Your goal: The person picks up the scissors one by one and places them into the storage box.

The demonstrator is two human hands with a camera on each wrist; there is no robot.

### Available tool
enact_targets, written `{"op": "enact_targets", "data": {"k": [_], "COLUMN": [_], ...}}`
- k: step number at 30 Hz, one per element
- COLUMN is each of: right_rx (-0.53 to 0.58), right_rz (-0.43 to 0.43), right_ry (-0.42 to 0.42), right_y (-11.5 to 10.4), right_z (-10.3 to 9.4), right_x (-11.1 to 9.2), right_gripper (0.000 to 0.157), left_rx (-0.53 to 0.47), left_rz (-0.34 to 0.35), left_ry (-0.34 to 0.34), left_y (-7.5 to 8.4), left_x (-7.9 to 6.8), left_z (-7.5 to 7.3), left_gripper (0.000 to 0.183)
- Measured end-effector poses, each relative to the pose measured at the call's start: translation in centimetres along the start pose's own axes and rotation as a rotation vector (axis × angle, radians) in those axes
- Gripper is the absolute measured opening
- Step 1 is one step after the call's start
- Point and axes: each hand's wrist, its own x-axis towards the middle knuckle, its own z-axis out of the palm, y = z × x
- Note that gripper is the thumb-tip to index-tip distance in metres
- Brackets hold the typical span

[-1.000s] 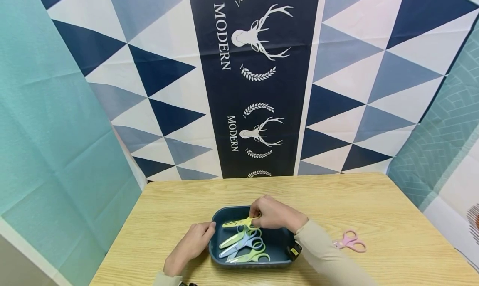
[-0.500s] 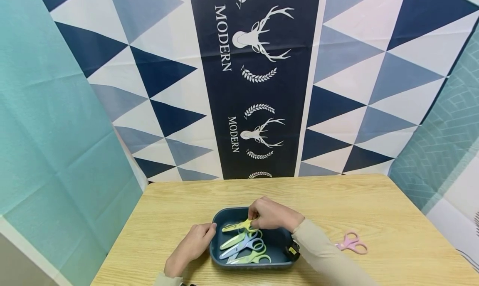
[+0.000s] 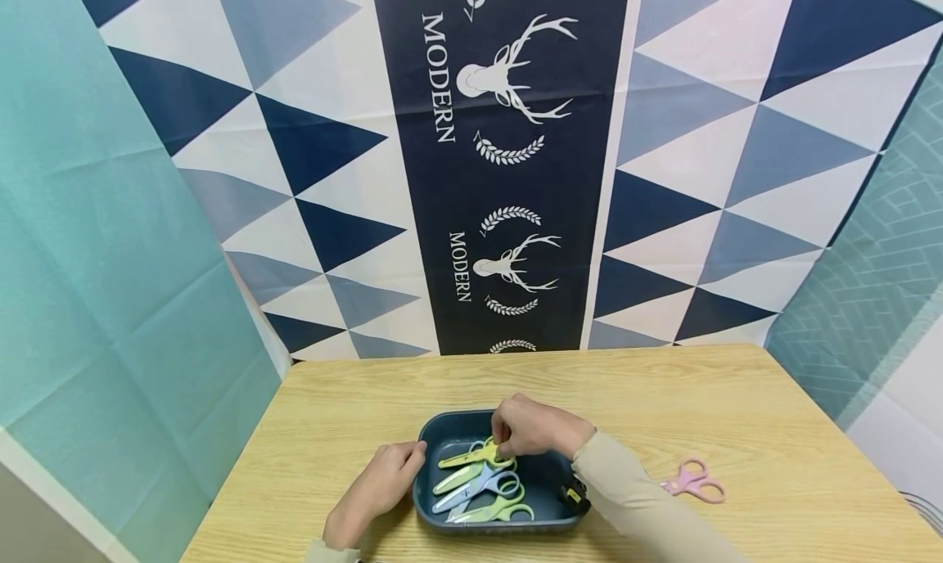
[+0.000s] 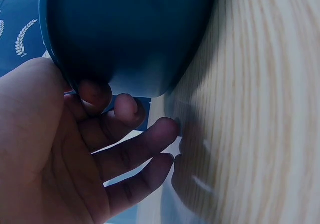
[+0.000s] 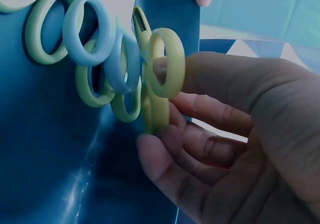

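My right hand (image 3: 538, 428) pinches the handle of yellow scissors (image 3: 466, 459) inside a dark blue bin (image 3: 545, 527). In the right wrist view, the thumb reaches into one yellow finger loop (image 5: 176, 58) and fingertips meet the other loop. The blades point left, lying over the pile. Beneath and nearer me are blue scissors (image 3: 471, 489) and green scissors (image 3: 486, 512), overlapping each other. My left hand (image 3: 383, 477) holds the bin's left end, thumb at the rim; the left wrist view shows its fingers (image 4: 137, 144) below the bin's wall.
Pink scissors (image 3: 695, 481) lie on the wooden table (image 3: 339, 416) right of the bin, partly hidden by the right sleeve (image 3: 633, 489). A black device with a yellow label (image 3: 575, 494) sits at the right wrist. Patterned cloth (image 3: 516, 178) hangs behind the table.
The right hand has lowered the yellow scissors slightly toward me, onto the other scissors in the bin. The left hand has stayed at the bin's left end.
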Motion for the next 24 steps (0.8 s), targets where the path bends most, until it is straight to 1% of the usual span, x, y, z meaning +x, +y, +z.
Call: {"op": "enact_targets", "data": {"k": [9, 17, 24], "right_rx": [-0.002, 0.017, 0.014], "right_rz": [0.004, -0.005, -0.007], "right_ry": [-0.021, -0.045, -0.055], "right_y": [0.06, -0.24, -0.28], "right_z": [0.26, -0.11, -0.56], "right_x": [-0.05, -0.11, -0.43], "right_gripper": [0.015, 0.008, 0.006], "left_rx": [-0.003, -0.021, -0.034], "left_rz": [-0.004, -0.003, -0.01], "left_ry": [-0.005, -0.014, -0.024], "left_y": [-0.07, 0.04, 0.03], "left_x": [0.02, 0.0, -0.05], "left_z": [0.02, -0.1, -0.16], "left_gripper": [0.045, 0.046, 0.047]}}
